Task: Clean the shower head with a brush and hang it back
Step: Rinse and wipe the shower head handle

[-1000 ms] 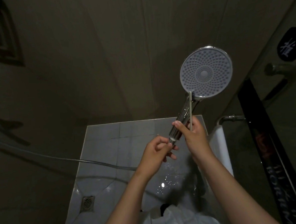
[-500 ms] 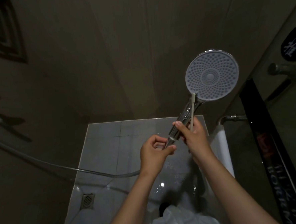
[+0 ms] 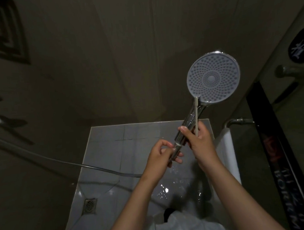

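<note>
A floor drain [image 3: 90,206] sits in wet grey tiles [image 3: 114,152].

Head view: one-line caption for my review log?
Person's right hand grips the shower head and a thin brush together, bristles at the face's lower rim; left hand holds the hose fitting.

Head-worn view, downward, close over hands [image 3: 181,148]

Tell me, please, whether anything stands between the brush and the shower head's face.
Nothing visible does: the tip of the brush lies at the lower rim of the shower head, and the right hand grips both.
</note>
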The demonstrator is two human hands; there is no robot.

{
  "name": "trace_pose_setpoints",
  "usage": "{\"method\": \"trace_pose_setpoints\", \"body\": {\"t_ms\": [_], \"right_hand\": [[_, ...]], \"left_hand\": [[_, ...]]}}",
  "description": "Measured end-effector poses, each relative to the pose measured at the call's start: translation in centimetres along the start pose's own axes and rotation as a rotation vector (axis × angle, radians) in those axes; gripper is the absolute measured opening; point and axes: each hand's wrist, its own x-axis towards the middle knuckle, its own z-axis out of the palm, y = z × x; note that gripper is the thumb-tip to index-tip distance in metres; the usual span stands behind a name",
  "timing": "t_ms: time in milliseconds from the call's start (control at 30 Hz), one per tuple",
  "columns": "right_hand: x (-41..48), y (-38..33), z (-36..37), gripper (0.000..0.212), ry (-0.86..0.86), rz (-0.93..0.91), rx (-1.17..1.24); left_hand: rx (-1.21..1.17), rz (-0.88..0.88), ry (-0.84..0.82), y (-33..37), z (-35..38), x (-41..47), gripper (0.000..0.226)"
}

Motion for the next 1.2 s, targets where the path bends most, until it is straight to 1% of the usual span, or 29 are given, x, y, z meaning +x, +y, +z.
{"method": "trace_pose_setpoints", "body": {"t_ms": [133,267,433,533,600,700,800,867,967,1100,1200], "right_hand": [[0.1,0.0,-0.3,0.009,0.038,0.002,0.000],[-0.1,-0.1,-0.5,0.012,0.035,0.006,-0.007],[-0.1,0.1,-0.1,0.007,0.039,0.002,-0.027],[-0.1,0.2,-0.2,0.009,0.032,0.001,-0.027],[-0.2,0.2,-0.2,0.010,0.028,0.004,-0.032],[-0.4,0.2,-0.2,0.013,0.027,-0.001,-0.046],[-0.5,0.3,-0.3,0.014,0.023,-0.006,-0.067],[-0.5,0.2,-0.3,0.009,0.014,0.001,-0.067],[-0.5,0.2,-0.3,0.009,0.019,-0.002,-0.062],[-0.5,0.2,-0.3,0.012,0.023,0.012,-0.075],[-0.6,0.1,-0.2,0.016,0.026,0.017,-0.076]], "left_hand": [[-0.055,0.057,0.016,-0.1,0.2,0.0,0.010],[-0.013,0.112,0.059,-0.3,0.3,0.0,0.021],[0.009,0.154,0.094,-0.7,0.6,0.3,0.033],[-0.002,0.138,0.076,-0.7,0.5,0.2,0.031],[0.004,0.072,0.036,-0.5,0.3,0.2,0.026],[0.070,-0.023,-0.105,-0.4,-0.2,0.4,0.021],[0.159,-0.043,-0.199,-0.4,-0.4,0.4,0.018],[0.153,-0.057,-0.213,-0.3,-0.6,0.3,0.022],[0.133,-0.063,-0.213,-0.2,-0.8,0.1,0.024],[0.178,-0.035,-0.210,-0.2,-1.0,0.0,0.022],[0.154,-0.012,-0.162,-0.5,-1.1,0.1,0.017]]}}
